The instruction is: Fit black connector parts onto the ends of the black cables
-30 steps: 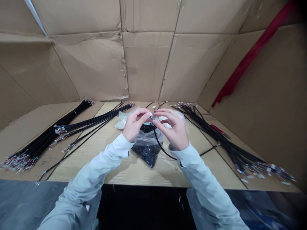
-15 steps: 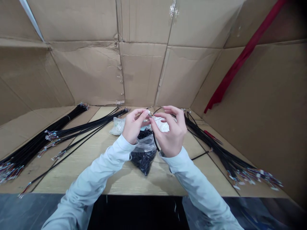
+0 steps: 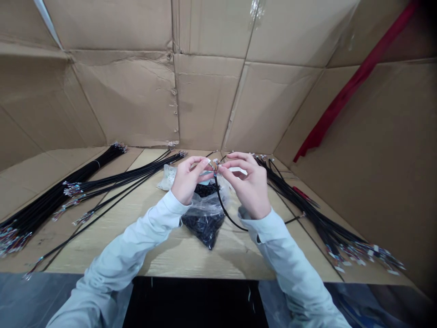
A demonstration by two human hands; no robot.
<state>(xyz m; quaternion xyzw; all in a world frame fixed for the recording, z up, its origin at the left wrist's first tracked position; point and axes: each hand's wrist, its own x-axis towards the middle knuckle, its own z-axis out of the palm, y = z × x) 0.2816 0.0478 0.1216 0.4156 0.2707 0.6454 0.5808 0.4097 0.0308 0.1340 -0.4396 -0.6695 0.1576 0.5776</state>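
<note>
Between my two hands is the end of a black cable (image 3: 221,204), fanned into thin coloured wires (image 3: 215,166) with small white connectors. My left hand (image 3: 187,179) pinches a white connector with thumb and forefinger. The thumb and forefinger of my right hand (image 3: 251,184) close on the wires just right of the cable end. From there the cable curves down and passes under my right wrist. Below the hands lies a clear plastic bag of small black parts (image 3: 205,223), its mouth open. Behind my left hand a clear bag of whitish parts (image 3: 167,177) is partly hidden.
Bundles of black cables with coloured wire ends lie at left (image 3: 82,175) and right (image 3: 307,209). A red-handled tool (image 3: 300,193) is beside the right bundle. Cardboard walls (image 3: 208,100) enclose the table (image 3: 164,262), and a red strip (image 3: 341,98) hangs at right.
My right hand has turned and shifted slightly right, its wrist now further from the bag. More of the cable and its fanned wires shows. The camera view has shifted slightly.
</note>
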